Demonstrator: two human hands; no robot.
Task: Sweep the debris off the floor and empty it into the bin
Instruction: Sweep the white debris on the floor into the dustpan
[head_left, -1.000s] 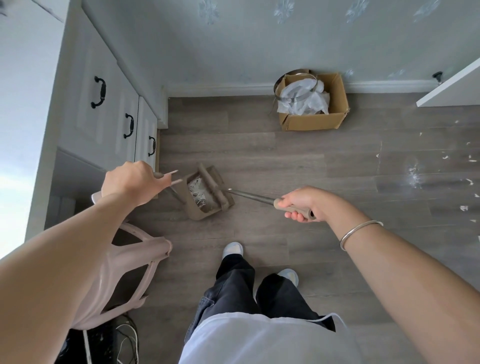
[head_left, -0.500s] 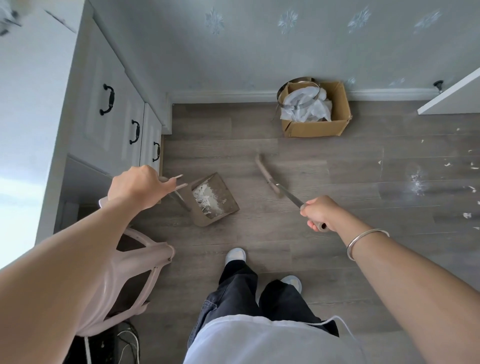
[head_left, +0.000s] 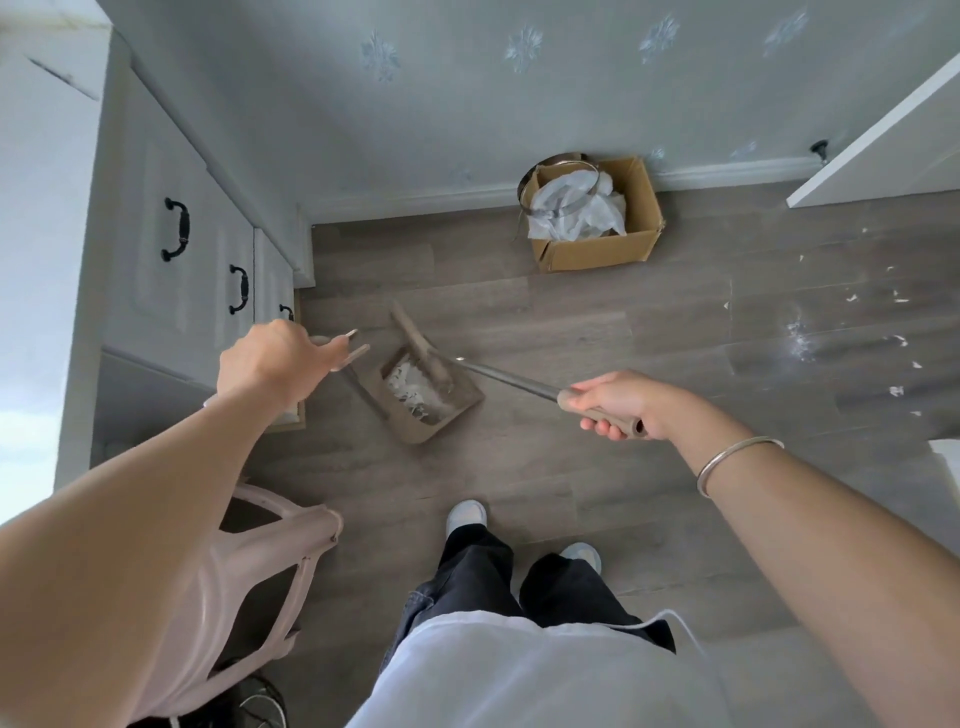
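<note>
Broom head at the mouth of a loaded dustpan; both hands gripping handles.

The tan plastic dustpan (head_left: 428, 397) sits on the grey wood-plank floor (head_left: 571, 322), holding white debris (head_left: 413, 387). The left hand (head_left: 270, 361) is clenched around the dustpan's upright metal handle (head_left: 345, 351). The right hand (head_left: 618, 402) is wrapped tight on the tan grip of the metal-shafted broom (head_left: 509, 379), whose head lies across the dustpan's mouth. The brown cardboard box bin (head_left: 597, 249), lined with white plastic, stands beyond the dustpan against the wall. White scraps (head_left: 800, 343) lie far right of the dustpan.
</note>
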